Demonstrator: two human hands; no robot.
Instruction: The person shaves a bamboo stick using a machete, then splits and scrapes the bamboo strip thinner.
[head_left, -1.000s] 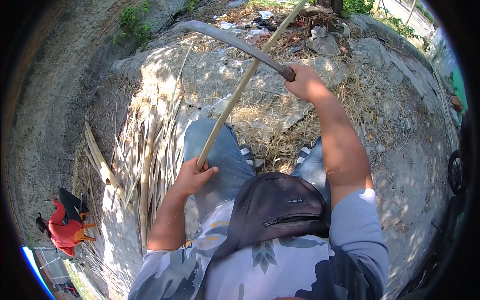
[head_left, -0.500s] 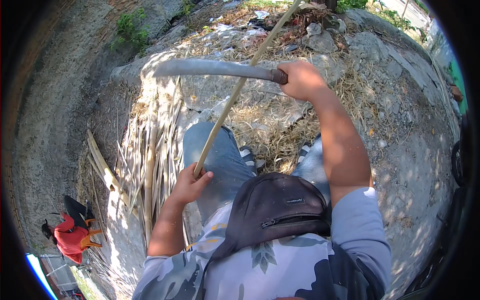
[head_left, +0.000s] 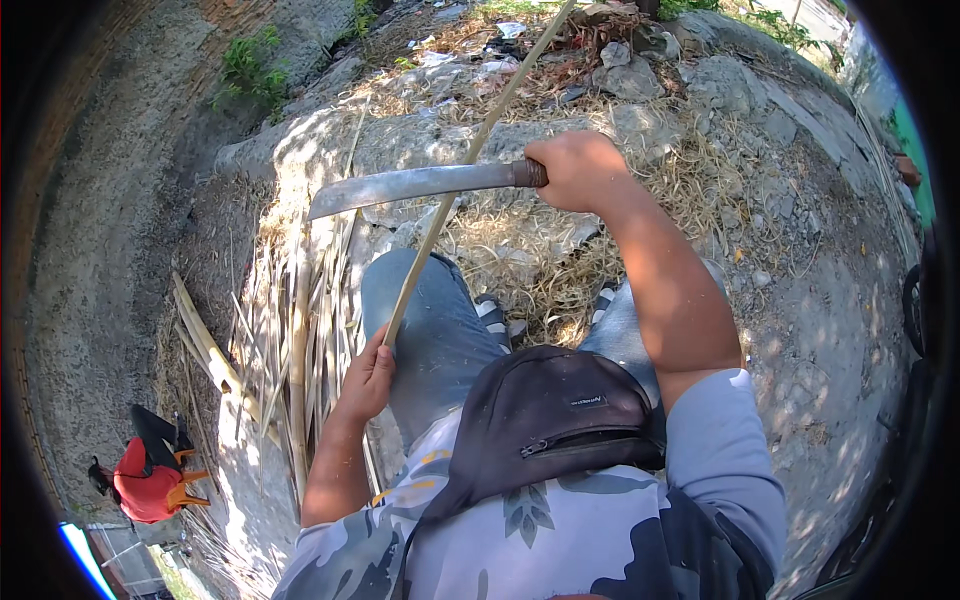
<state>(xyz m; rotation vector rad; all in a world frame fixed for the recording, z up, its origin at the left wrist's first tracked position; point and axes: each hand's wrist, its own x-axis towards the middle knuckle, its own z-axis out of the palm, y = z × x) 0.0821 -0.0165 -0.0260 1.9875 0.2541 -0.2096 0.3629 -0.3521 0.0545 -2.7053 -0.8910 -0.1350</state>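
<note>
You're mid-stroke on the pole, I'd say: trimming or splitting it with the blade. Your right hand (head_left: 578, 170) is fisted tight round the handle of the machete (head_left: 420, 185), fingers fully wrapped, blade lying roughly level and pointing to your left, its flat crossing the bamboo pole (head_left: 470, 160). From this angle I can't tell whether the edge is touching the pole or just above it.

Your left hand (head_left: 368, 380) grips the pole's near end, fingers curled round it, thumb on top. The pole runs from that hand, over your left knee (head_left: 415, 290), slanting up and away toward the rubble at the top of the view.

Split strips (head_left: 300, 330) lie piled on the ground just left of your leg; dry shavings (head_left: 540, 250) between your feet.

Next move, as I judge it: the cut needs the blade set at a shallow angle along the pole, travelling away from you. The left hand sits on the same pole below the blade, so hold it firm and clear of the edge's path. The knee sits close under the stroke too; watch for a glancing slip.
</note>
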